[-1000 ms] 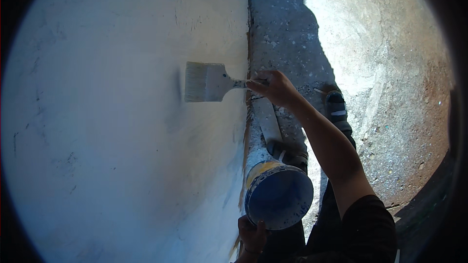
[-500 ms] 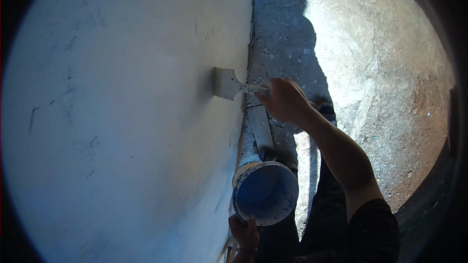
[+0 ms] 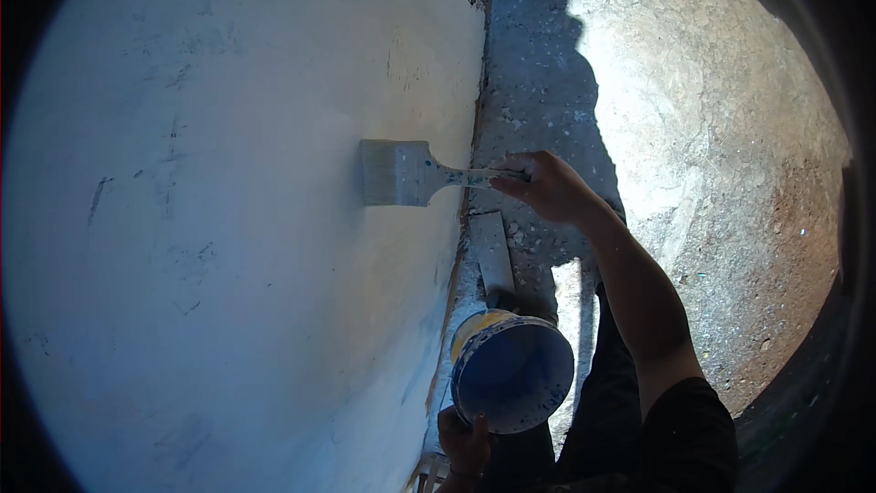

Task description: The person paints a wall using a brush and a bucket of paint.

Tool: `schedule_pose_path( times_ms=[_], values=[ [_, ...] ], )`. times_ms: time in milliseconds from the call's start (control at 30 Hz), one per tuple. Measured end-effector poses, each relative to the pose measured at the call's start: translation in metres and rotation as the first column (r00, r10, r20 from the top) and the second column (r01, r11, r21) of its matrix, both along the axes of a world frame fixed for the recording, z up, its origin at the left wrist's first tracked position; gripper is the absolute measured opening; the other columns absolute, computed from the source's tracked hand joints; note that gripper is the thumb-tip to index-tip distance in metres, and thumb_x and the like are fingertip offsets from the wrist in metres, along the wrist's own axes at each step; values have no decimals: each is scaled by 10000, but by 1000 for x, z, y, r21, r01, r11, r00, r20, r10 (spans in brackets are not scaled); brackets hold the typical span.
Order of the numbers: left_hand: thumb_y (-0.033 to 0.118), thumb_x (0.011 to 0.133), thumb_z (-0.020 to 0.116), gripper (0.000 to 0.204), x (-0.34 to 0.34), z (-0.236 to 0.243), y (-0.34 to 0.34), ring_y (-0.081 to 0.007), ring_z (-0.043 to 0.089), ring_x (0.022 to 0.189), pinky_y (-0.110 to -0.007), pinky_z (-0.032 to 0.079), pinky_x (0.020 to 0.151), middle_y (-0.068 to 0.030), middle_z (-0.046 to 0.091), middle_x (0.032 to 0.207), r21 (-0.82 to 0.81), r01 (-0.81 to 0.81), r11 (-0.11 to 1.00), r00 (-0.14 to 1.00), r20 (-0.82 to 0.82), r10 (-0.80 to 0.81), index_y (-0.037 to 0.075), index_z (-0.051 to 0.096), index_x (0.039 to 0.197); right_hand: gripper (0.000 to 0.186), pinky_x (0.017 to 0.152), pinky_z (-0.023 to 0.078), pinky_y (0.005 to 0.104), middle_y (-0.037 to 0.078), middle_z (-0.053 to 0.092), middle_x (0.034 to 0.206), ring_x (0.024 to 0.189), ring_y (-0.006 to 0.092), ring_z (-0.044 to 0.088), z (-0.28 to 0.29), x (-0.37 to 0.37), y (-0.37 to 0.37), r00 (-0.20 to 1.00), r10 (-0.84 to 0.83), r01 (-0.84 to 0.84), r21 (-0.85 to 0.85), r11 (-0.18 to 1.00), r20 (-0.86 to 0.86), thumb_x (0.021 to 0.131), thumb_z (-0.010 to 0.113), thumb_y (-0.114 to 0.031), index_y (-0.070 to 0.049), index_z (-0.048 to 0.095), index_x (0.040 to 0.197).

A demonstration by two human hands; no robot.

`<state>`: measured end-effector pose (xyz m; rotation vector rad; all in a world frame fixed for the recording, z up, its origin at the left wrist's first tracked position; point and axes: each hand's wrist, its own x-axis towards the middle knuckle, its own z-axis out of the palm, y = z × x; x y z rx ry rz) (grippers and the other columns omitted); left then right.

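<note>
My right hand (image 3: 550, 187) is closed round the paint-stained handle of a wide flat paintbrush (image 3: 401, 173). Its bristles point left, at the white wall (image 3: 246, 246); whether the tips touch the surface I cannot tell. Low in the view, my left hand (image 3: 465, 443) grips the near rim of a round paint bucket (image 3: 513, 374), thumb over the edge. The bucket is tilted so its mouth faces me. Paint splashes mark its rim and inner side, and the inside is dark and bluish. Dark scuffs show on the wall's left part and near its upper right edge.
A narrow flat board (image 3: 493, 256) lies on the speckled concrete floor (image 3: 534, 82) along the wall's foot. Farther right the ground (image 3: 693, 128) is rough and brightly sunlit. My dark-clothed legs (image 3: 602, 383) stand just right of the bucket.
The paintbrush has moved left over the wall, and its broad side now shows more fully. The bucket and my left hand sit slightly farther right and lower in view, which has shifted a little.
</note>
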<state>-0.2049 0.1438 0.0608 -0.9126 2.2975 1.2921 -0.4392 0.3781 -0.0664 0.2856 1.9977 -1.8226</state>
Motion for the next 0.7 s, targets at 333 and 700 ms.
schedule_pose_path(
  times_ms=[333, 700],
  values=[
    [31, 769, 606, 294, 0, 4, 3, -142, 538, 448, -236, 454, 366, -115, 544, 749, -15, -68, 998, 997, 45, 69, -9, 391, 966, 303, 686, 450, 370, 149, 615, 728, 661, 273, 593, -106, 20, 4, 990, 17, -35, 127, 991, 143, 847, 525, -307, -39, 631, 940],
    [63, 791, 578, 231, -7, 40, 11, -132, 515, 463, -237, 421, 379, -96, 525, 733, 80, -5, 997, 999, -32, 8, 6, 392, 914, 314, 675, 460, 385, 192, 619, 742, 666, 267, 618, 135, -1, -7, 995, 74, -58, 206, 977, -68, 853, 526, -260, 28, 617, 939]
  ],
)
